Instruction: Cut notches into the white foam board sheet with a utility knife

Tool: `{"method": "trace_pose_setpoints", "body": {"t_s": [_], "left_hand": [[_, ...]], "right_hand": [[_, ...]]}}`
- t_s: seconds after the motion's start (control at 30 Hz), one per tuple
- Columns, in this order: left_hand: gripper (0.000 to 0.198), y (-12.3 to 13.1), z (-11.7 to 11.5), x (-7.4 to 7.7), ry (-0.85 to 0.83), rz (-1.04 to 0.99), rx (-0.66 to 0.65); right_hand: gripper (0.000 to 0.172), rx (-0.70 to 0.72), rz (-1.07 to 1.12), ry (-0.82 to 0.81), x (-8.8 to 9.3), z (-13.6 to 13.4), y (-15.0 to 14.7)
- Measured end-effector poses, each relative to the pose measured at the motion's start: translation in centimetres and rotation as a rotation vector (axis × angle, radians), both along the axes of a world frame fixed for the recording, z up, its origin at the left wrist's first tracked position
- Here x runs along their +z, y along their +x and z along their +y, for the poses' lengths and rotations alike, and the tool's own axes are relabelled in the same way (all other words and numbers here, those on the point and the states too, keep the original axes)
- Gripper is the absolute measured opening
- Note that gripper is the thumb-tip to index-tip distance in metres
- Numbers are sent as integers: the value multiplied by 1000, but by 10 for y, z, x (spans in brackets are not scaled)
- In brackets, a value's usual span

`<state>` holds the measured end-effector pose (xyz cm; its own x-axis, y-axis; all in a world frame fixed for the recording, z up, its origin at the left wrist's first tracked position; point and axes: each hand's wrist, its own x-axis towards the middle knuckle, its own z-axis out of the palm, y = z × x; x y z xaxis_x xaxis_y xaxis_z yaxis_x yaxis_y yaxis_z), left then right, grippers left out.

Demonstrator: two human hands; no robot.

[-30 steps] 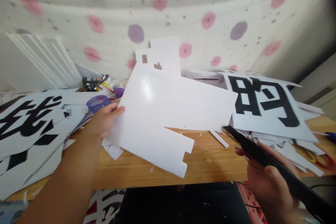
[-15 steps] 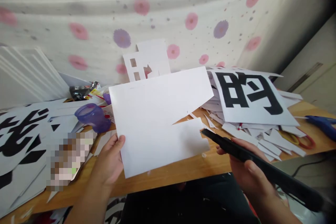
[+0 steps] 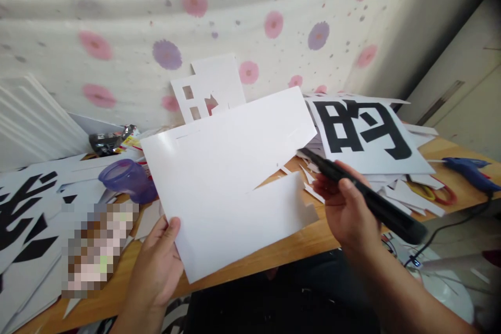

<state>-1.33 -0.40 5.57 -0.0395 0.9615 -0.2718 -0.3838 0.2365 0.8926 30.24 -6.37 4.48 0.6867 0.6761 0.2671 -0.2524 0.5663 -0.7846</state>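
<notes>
My left hand (image 3: 162,261) grips a large white foam board sheet (image 3: 223,167) at its lower left edge, thumb on top. The sheet is tilted up above the table, and a wedge-shaped cut runs into its right side. Thin slits show near its upper left edge. My right hand (image 3: 350,209) is wrapped round a black utility knife (image 3: 364,193), whose tip points up and left by the sheet's right edge. I cannot tell whether the tip touches the sheet.
At right, a printed sheet with a black character (image 3: 362,128) lies on white offcuts, near a blue glue gun (image 3: 469,169) and scissors (image 3: 432,190). A purple translucent container (image 3: 127,180) and more printed sheets (image 3: 35,219) sit left on the wooden table (image 3: 270,248). A cut-out board (image 3: 219,81) leans behind.
My right hand has raised the utility knife up and leftward, from the lower flap toward the sheet's upper right part. The sheet has shifted slightly left, and the whole view has moved.
</notes>
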Motion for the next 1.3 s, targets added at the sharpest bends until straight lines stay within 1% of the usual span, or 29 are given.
{"method": "trace_pose_setpoints", "body": {"t_s": [0.07,0.1,0.17,0.23,0.3,0.33,0.43,0.53,0.57,0.6,0.63,0.67,0.73,0.77,0.8,0.87,0.9,0.97,1.0,1.03,1.07,1.13,1.2,1.3], "left_hand": [[34,0,-1,0,-2,2,12],[33,0,-1,0,-2,1,15],[32,1,0,0,-5,1,16],[33,2,-1,2,-14,11,23],[34,3,-2,3,-22,30,32],[34,4,-3,3,-23,39,29],[35,6,-6,1,-18,48,9],[37,9,-10,-3,-24,41,-24],[38,9,-11,-4,-27,42,-34],[39,9,-12,-4,-28,46,-43],[39,8,-12,-5,-28,53,-44],[39,6,-12,-5,-28,59,-40],[39,2,-11,-5,-34,70,-20],[39,-1,-10,-5,-37,70,-14],[40,-5,-9,-5,-38,68,-13],[42,-11,-5,-7,-26,59,-12],[45,-14,-3,-7,-14,53,-11],[51,-17,0,-8,23,48,7],[53,-18,1,-7,47,54,19],[53,-18,2,-6,74,66,33],[53,-17,3,-4,106,82,47],[49,-15,2,1,169,121,81],[45,-15,1,7,227,156,111],[43,-21,-3,12,284,184,141]], "right_hand": [[32,-172,68,24,1,0,7],[31,-225,75,32,1,-1,11],[32,-276,37,39,-1,-5,16],[35,-270,-46,58,-3,-10,17],[39,-207,-140,82,-5,-15,12],[42,-147,-179,89,-5,-17,7],[49,105,-234,118,-1,-15,-17],[49,306,-224,155,5,-3,-42],[49,349,-227,146,7,4,-47],[49,340,-236,143,9,10,-48],[48,271,-253,148,10,17,-47],[44,139,-275,165,10,22,-42],[36,-207,-327,214,10,28,-27],[34,-348,-348,237,9,28,-17],[33,-409,-368,244,8,25,-9],[33,-423,-399,253,4,13,5],[34,-412,-428,253,2,5,9],[33,-400,-564,210,0,-13,12],[34,-354,-705,132,1,-22,12],[38,-265,-861,36,3,-29,11],[43,-167,-993,-14,7,-34,10],[50,15,-1202,4,16,-39,9],[50,147,-1314,75,26,-38,10],[47,259,-1400,85,37,-33,12]]}}
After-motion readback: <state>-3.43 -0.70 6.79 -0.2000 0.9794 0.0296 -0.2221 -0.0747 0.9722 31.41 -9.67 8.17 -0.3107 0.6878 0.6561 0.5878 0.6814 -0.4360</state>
